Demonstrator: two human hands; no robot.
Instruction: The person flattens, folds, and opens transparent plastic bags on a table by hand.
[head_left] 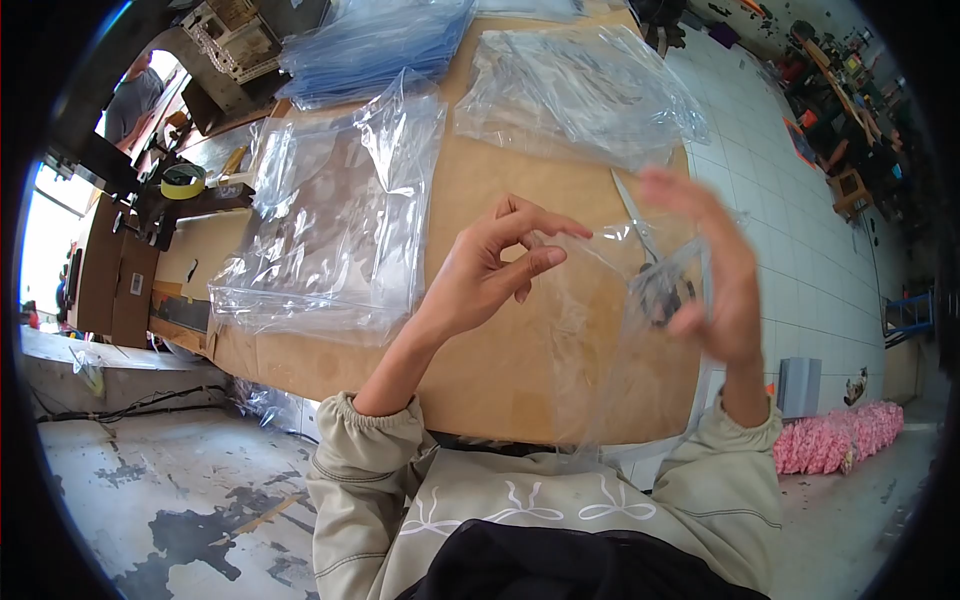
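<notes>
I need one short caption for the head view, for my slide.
Left hand and blurred right hand with clear plastic at a brown table, scissors lying close by.

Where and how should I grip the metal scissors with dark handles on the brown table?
Probably grip the metal scissors by the dark handles, coming from the near side: the handles lie nearest, and the metal blades point away. Thin clear plastic seems to hang over the handles, so perhaps move it aside.
</notes>
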